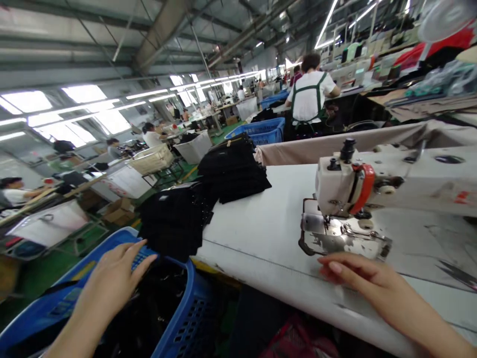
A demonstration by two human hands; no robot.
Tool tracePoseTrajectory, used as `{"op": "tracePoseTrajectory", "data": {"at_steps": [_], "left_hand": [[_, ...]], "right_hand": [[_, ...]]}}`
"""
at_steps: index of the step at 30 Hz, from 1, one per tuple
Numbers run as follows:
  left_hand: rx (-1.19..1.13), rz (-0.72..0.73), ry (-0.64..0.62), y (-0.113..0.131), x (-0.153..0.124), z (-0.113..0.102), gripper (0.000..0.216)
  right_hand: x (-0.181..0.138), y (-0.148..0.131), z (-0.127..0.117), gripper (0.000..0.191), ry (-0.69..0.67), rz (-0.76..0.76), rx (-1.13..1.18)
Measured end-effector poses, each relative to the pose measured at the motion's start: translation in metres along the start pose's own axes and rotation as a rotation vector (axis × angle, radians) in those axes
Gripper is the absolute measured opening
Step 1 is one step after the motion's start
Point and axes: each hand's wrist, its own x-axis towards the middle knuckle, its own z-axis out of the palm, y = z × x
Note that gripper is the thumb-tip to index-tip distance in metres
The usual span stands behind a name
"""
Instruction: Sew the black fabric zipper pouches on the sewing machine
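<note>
My left hand (115,276) is over the blue plastic basket (192,293), palm down with thumb and fingers apart and nothing visible in it. Dark cloth (156,303) lies inside that basket. Just beyond my left fingertips, a pile of folded black fabric pieces (169,219) hangs partly over the table's left end. Above the table's front edge my right hand (361,278) has its fingers stretched out, with no item showing in it. Its fingertips are just in front of the metal plate of the white sewing machine (335,186), which has an orange guard.
A second black fabric stack (234,166) rests on the white table (261,228). Scissors (456,273) lie at the right. Behind the table stands another blue basket (257,130). A person in a white shirt (309,97) works ahead, back turned. A cardboard box (118,211) sits on the floor.
</note>
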Motion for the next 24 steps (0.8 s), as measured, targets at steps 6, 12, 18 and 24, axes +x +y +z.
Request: {"op": "tracePoseTrajectory", "data": {"at_steps": [6,12,18,24], "left_hand": [[0.123,0.04,0.119,0.06,0.113,0.043,0.044],[0.08,0.029,0.02,0.047,0.18,0.043,0.039],[0.04,0.172,0.071,0.087,0.207,0.04,0.029],[-0.028,0.33,0.049,0.134,0.267,0.056,0.032]], "right_hand": [[0.009,0.009,-0.004,0.047,0.09,-0.112,-0.264],[0.008,0.005,0.0,0.047,0.105,-0.142,-0.284],[0.009,0.011,0.004,0.043,0.082,-0.126,-0.277],[0.009,0.015,0.002,0.04,0.03,-0.117,-0.238]]}}
